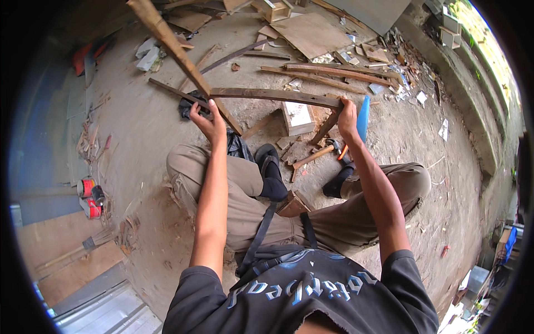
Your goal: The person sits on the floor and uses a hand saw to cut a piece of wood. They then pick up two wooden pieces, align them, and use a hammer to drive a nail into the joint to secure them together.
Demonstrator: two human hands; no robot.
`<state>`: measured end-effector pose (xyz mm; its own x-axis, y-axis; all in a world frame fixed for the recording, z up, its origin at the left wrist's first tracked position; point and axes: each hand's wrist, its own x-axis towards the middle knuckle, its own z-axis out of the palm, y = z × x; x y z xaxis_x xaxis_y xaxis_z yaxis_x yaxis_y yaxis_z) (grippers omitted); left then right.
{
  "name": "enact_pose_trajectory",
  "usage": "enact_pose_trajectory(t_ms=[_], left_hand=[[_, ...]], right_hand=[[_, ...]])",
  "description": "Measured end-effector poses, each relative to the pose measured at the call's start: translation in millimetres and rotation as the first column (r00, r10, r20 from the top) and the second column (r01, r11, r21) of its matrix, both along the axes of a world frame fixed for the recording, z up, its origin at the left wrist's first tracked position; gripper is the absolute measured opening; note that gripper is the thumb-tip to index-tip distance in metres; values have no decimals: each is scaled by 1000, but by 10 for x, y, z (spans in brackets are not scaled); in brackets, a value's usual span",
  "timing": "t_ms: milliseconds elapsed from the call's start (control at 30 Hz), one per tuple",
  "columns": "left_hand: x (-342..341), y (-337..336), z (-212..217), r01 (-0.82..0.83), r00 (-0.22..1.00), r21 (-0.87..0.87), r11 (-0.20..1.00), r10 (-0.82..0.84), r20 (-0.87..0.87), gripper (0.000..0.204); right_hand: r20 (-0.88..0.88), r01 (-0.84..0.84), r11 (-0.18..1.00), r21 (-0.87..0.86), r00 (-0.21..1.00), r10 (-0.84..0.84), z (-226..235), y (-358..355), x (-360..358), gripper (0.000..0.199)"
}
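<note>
A frame of wooden strips is held up in front of me. Its crosspiece point(272, 95) meets a long wooden strip point(181, 58) on the left, which slants from far left down toward my feet. At that joint is my left hand point(212, 125), its thumb against the wood and its fingers around the strip. My right hand point(347, 119) is closed around the crosspiece's right end, where a shorter wooden piece point(325, 129) slants down. Below that hand lie a hammer point(312, 157) with a wooden handle and a handsaw point(362, 119) with a blue blade and orange handle.
A small wooden box point(298, 118) with a white top sits beyond my feet. Several loose wooden strips point(339, 73) and a plywood sheet point(311, 33) lie farther off. A black plastic bag point(238, 146) is by my left foot. Red spools point(88, 196) stand at left; a concrete step point(445, 89) runs along the right.
</note>
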<state>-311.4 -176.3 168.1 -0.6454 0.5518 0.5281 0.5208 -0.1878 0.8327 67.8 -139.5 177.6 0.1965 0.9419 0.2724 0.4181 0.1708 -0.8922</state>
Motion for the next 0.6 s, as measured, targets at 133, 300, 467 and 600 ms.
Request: enact_pose_trajectory(t_ms=[133,300,467,600], left_hand=[[292,-351,227,32,996,-1,999,-32,-81,36],[351,-692,-34,105,986,-129,986,-86,142,29],[363,-514,439,123,950,34,992,-127,284,26],[232,-238,934,233,920,175,957,-275,278,38]], right_hand=[[-177,-14,1000,-25,984,10,-146,51,12,40],[372,28,992,119,926,-71,-173,182,-55,32],[110,-47,992,118,993,34,759,218,-447,45],[-28,-92,993,-72,996,90,1167,291,-751,46]])
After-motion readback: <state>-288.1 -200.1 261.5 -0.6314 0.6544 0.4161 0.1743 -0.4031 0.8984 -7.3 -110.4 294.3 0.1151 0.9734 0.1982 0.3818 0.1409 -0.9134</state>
